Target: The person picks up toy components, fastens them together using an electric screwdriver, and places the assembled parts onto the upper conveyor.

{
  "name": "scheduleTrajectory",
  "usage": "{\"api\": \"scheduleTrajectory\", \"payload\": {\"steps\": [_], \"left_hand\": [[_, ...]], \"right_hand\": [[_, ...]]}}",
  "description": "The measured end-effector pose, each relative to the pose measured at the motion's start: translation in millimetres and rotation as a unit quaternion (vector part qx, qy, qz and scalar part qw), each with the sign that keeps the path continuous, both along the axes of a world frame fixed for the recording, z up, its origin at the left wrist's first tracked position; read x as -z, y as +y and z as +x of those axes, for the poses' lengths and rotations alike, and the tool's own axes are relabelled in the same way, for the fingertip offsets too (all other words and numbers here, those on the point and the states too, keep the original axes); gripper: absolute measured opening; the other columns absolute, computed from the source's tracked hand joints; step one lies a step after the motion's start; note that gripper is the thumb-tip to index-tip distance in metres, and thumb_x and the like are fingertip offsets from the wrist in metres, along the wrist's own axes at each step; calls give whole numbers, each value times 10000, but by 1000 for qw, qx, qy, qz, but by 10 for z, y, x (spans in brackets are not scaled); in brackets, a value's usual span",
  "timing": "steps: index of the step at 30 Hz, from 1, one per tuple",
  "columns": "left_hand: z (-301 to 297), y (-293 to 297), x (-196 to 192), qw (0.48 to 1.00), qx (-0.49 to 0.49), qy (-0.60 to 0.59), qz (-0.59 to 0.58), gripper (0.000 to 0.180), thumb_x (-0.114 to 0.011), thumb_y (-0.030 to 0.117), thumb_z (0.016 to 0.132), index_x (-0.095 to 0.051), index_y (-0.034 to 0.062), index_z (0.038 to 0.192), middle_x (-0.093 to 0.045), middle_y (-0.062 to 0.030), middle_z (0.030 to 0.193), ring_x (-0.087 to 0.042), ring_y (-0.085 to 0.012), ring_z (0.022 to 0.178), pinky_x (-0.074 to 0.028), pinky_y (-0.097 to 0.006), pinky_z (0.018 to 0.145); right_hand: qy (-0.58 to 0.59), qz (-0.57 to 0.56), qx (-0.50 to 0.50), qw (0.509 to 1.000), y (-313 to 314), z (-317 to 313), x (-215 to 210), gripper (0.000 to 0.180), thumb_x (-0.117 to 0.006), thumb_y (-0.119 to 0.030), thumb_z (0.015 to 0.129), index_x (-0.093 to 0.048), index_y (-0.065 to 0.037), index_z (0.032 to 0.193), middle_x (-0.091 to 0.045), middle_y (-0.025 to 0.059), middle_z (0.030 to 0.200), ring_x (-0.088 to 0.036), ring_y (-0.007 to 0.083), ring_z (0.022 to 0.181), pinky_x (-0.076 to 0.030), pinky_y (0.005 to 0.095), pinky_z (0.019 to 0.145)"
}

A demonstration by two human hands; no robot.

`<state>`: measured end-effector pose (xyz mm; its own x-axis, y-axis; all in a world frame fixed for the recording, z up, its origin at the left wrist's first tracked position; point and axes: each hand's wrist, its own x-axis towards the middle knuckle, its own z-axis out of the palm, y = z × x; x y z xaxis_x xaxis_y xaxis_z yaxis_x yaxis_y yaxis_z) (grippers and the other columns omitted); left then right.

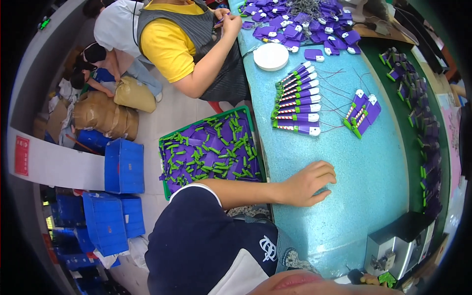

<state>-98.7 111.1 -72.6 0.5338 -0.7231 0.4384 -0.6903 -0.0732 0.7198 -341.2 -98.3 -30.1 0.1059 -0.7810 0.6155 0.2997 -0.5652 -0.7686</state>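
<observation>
Lying side by side in a slanted, partly overlapping row, the flat purple plastic pieces with green ends, white tips and red-and-white striped strips [297,101] sit on the turquoise-topped desk [354,182], closer to its seat-side edge than its far edge. Their green ends face the seat; thin dark wires trail from the white tips toward the far edge, an arrangement that probably keeps the leads from tangling and each piece easy to lift. The left hand [307,186] is just beside the row, palm down, fingers loosely bent and thumb apart, pinching nothing; whether it bears on the surface I cannot tell. The right hand cannot be made out.

Nearer the far edge, two similar purple-and-green pieces [366,115] lie apart from the row. Past the row, a round white disc-like object [271,57] rests by the seat-side edge, and a loose heap of purple pieces with white tips [339,37] covers the desk's end, where a co-worker's hands [230,23] hold a small purple item. Against the seat-side edge, a green-rimmed crate [252,123] holds purple and green parts, presumably for easy reach. Along the far edge, a dark green belt [432,91] carries more pieces.
</observation>
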Motion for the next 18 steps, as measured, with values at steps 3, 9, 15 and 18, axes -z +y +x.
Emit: {"api": "scheduleTrajectory", "payload": {"steps": [3,9,15,18], "left_hand": [[18,-68,-16,1000,19,-2,-16,275,-654,63,748,-530,9,987,-533,-141,1033,-496,-332,1061,-417,-418,902],[-12,-49,45,1000,-3,0,-3,254,-661,61,726,-558,19,955,-559,-145,1012,-516,-331,1036,-421,-421,899],[74,-221,-211,996,-17,69,57,263,-669,112,745,-551,18,960,-561,-156,992,-521,-334,980,-440,-414,826],[341,-568,-293,994,-99,20,41,338,-702,188,755,-542,3,988,-568,-165,966,-549,-339,907,-457,-420,775]], "right_hand": [[-6,-35,43,998,45,-129,-216,548,-301,-488,977,-509,8,874,-549,78,526,-478,151,361,-377,243,280],[-30,175,-8,984,129,-415,-57,878,-438,-759,777,-390,-8,1227,-535,111,650,-491,168,530,-427,283,514],[-45,183,-46,981,204,-313,-45,887,-382,-781,782,-372,2,1199,-526,92,683,-490,157,580,-434,262,559],[-30,139,-47,989,207,-331,-33,863,-387,-764,795,-398,5,1186,-520,85,695,-490,160,598,-421,260,568]]}}
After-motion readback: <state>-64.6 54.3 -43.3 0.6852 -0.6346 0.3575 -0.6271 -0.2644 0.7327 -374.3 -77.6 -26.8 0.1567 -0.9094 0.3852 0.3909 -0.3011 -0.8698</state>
